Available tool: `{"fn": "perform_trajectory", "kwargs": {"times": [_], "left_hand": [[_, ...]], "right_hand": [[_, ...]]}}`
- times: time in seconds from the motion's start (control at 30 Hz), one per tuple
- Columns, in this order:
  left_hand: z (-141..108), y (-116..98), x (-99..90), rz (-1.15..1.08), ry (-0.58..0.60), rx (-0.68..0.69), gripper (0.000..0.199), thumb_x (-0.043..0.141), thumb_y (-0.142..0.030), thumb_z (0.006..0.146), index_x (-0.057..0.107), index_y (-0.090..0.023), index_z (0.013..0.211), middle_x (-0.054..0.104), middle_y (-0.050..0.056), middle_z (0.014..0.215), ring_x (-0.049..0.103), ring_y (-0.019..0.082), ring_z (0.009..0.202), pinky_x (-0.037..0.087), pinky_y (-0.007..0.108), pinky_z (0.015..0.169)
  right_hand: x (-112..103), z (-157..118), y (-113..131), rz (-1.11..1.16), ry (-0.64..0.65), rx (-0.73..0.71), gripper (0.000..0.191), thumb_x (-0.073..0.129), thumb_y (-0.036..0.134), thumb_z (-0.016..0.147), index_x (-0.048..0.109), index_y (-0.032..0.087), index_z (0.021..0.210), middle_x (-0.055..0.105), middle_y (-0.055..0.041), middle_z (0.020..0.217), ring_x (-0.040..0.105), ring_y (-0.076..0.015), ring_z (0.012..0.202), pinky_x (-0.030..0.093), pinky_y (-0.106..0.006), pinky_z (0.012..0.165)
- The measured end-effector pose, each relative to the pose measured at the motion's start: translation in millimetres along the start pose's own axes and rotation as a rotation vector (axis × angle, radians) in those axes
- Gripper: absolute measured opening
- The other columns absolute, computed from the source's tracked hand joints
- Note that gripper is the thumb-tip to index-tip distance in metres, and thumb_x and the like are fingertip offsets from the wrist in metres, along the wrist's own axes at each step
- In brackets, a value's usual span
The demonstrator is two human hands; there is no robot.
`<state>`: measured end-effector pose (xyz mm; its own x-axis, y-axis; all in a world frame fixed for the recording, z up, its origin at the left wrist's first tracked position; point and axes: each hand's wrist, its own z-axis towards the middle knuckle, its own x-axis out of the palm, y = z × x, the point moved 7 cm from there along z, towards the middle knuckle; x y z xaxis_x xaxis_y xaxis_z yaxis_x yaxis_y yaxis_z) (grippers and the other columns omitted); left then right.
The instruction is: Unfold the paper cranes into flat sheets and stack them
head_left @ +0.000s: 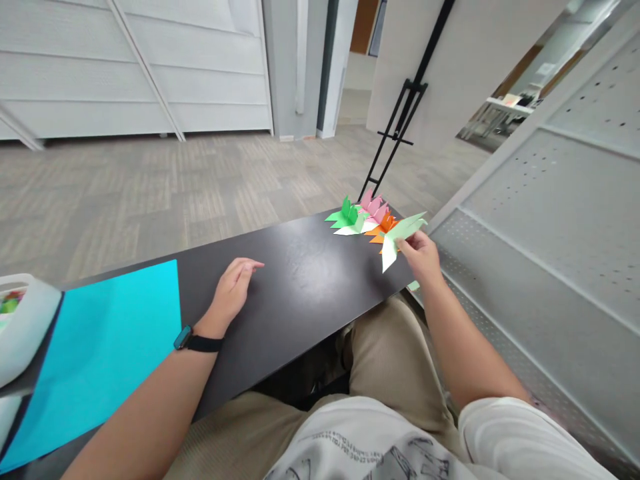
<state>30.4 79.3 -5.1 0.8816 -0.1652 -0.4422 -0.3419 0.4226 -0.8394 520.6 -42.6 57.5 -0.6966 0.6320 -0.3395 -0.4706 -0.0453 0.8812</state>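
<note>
In my right hand (424, 255) a pale green origami crane (399, 235) is pinched between thumb and fingers, above the far right end of the black table (305, 287). Just behind it, folded cranes stand in close groups: orange ones (384, 228), pink ones (373, 205) and green ones (349, 215). The held crane partly covers the orange group. My left hand (236, 283), with a black watch on its wrist, is over the middle left of the table. Its fingers are stretched forward and it holds nothing.
A bright blue sheet (115, 353) covers the table's left part. Beside it, at the left edge, is a white container (30, 327) with colourful contents. A grey perforated panel (550, 220) stands close on the right; a black stand (395, 140) rises behind the cranes.
</note>
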Motion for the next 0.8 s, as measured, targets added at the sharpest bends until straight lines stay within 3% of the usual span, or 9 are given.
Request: {"fn": "perform_trajectory", "kwargs": {"times": [0.13,0.37,0.5,0.8], "left_hand": [[-0.9,-0.9,5.2,0.074,0.057,0.032,0.047,0.043,-0.055,0.110,0.077,-0.022,0.111,0.071,0.008,0.117,0.068,0.024,0.110,0.053,0.041,0.109],[-0.3,-5.6,8.0,0.125,0.082,0.077,0.045,0.046,-0.054,0.108,0.078,-0.022,0.107,0.072,0.008,0.113,0.068,0.025,0.113,0.053,0.040,0.108],[-0.1,-3.6,9.0,0.133,0.090,0.082,0.045,0.047,-0.055,0.108,0.078,-0.022,0.106,0.072,0.008,0.113,0.068,0.025,0.112,0.053,0.040,0.108],[-1.1,-0.3,11.1,0.143,0.106,0.086,0.038,0.052,-0.050,0.107,0.078,-0.023,0.105,0.073,0.008,0.114,0.069,0.024,0.111,0.054,0.040,0.104]], "right_hand": [[-15.6,12.1,-5.8,-0.234,-0.111,-0.041,0.038,0.070,0.054,0.081,0.073,0.020,0.097,0.077,-0.0068,0.088,0.066,-0.0216,0.075,0.052,-0.034,0.074],[33.5,22.1,-17.2,-0.553,-0.063,-0.041,0.026,0.061,0.044,0.091,0.072,0.020,0.094,0.079,-0.0083,0.088,0.068,-0.0231,0.079,0.050,-0.032,0.076],[57.6,30.7,-30.1,-0.693,-0.021,0.043,0.021,0.061,0.037,0.093,0.074,0.022,0.100,0.081,-0.0088,0.094,0.072,-0.0254,0.087,0.052,-0.033,0.082],[83.0,43.2,-55.8,-0.857,0.030,0.195,0.025,0.063,0.035,0.093,0.077,0.020,0.107,0.082,-0.0162,0.110,0.075,-0.0293,0.102,0.054,-0.035,0.088]]}}
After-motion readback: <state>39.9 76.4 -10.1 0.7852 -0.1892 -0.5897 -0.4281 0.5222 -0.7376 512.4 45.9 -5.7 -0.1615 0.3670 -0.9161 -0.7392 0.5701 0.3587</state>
